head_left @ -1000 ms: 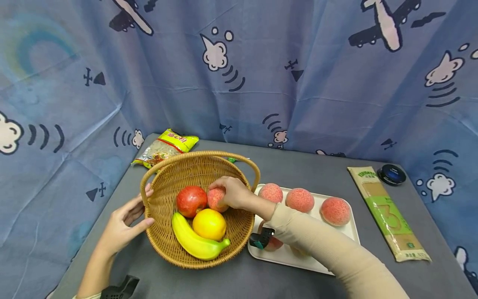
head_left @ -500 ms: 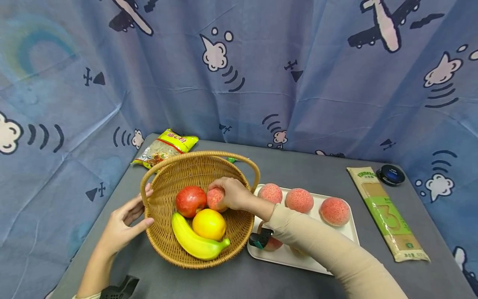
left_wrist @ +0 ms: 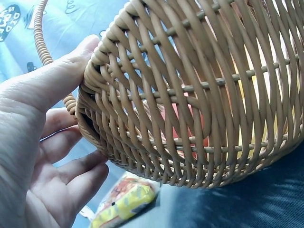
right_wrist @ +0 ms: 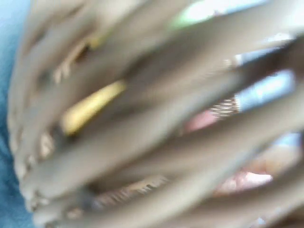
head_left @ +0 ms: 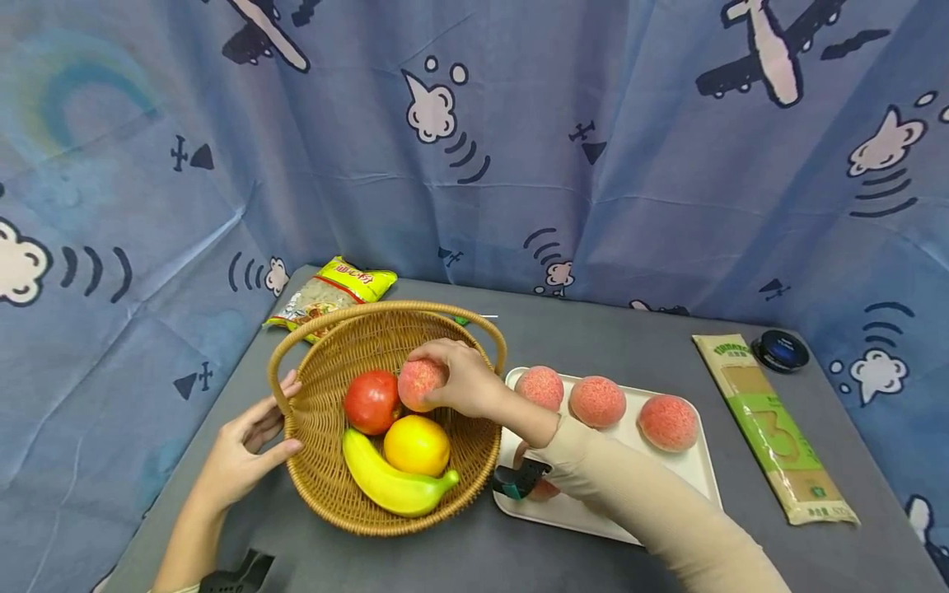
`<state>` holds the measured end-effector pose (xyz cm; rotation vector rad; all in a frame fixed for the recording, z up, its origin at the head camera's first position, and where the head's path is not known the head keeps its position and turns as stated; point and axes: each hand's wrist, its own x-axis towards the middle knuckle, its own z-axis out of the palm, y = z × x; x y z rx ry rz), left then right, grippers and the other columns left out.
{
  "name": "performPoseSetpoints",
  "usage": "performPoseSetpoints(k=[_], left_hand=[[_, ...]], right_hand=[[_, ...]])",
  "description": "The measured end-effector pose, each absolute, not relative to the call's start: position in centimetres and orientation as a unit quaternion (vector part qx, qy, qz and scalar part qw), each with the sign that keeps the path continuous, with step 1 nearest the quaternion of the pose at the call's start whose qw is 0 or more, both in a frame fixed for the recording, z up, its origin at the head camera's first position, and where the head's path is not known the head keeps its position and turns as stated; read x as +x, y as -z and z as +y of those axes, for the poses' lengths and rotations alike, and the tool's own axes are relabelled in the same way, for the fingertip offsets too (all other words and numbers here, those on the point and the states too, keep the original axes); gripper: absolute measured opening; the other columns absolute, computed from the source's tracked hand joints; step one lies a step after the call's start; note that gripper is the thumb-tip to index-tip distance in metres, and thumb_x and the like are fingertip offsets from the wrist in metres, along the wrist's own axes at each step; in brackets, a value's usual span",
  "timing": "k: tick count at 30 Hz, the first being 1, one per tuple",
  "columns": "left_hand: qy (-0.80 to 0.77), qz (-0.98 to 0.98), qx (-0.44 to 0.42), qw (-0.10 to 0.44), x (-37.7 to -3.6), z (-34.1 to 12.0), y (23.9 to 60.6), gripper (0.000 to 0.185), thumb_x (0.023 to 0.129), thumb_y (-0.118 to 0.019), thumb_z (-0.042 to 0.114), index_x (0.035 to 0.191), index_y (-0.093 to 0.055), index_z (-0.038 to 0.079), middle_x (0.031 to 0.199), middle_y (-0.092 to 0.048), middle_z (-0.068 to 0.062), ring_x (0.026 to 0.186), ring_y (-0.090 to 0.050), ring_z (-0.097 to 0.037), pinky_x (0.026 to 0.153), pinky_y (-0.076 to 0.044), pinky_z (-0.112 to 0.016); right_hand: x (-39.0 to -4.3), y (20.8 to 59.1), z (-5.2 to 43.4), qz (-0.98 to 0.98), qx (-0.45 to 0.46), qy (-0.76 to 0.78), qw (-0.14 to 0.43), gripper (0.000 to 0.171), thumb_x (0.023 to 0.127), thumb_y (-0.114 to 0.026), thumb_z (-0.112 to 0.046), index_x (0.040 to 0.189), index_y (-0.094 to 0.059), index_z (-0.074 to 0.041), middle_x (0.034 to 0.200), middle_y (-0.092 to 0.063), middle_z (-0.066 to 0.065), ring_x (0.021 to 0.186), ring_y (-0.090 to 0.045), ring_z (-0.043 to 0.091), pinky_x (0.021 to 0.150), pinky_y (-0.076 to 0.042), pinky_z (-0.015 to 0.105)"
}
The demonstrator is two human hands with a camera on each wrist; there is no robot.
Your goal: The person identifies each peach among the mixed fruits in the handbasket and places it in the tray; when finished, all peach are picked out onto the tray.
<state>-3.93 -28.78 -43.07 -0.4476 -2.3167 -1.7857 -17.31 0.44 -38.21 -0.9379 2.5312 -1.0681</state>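
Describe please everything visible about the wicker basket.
The wicker basket is round, woven of tan cane, with two hoop handles at its rim. It stands upright on the grey table, left of the white tray. Inside lie a red fruit, a yellow round fruit and a banana. The left hand touches its outer wall; the right hand holds a peach over it.

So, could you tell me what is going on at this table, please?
A person's right hand grips a peach just above the fruit in a wicker basket, which also holds a red apple, an orange and a banana. The left hand rests against the basket's outer wall. Beside the basket, a white tray carries more peaches.
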Motion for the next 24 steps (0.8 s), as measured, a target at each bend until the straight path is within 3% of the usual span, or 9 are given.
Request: performPoseSetpoints(k=[18, 24], left_hand=[[0.627, -0.76, -0.149, 0.079, -3.8, -28.9, 43.4, 0.066, 0.079, -0.062, -0.019, 0.14, -0.037, -0.011, 0.153, -0.025, -0.022, 0.133, -0.043, -0.009, 0.104, -0.04, -0.015], [0.628, -0.758, -0.154, 0.084, -3.9, -29.0, 43.5, 0.065, 0.079, -0.062, -0.02, 0.139, -0.037, -0.013, 0.153, -0.026, -0.022, 0.133, -0.043, -0.01, 0.104, -0.04, -0.015]], right_hand=[[-15.9, 36.0, 2.4, 0.802, -0.328, 0.469, 0.173, 0.053, 0.074, -0.082, -0.019, 0.123, -0.061, -0.02, 0.129, -0.057, -0.004, 0.116, -0.052, 0.016, 0.093, -0.051, 0.033], [-15.0, 35.2, 3.7, 0.784, -0.344, 0.492, 0.158, 0.055, 0.072, -0.083, -0.019, 0.123, -0.063, -0.018, 0.128, -0.059, -0.003, 0.118, -0.054, 0.015, 0.095, -0.051, 0.03]])
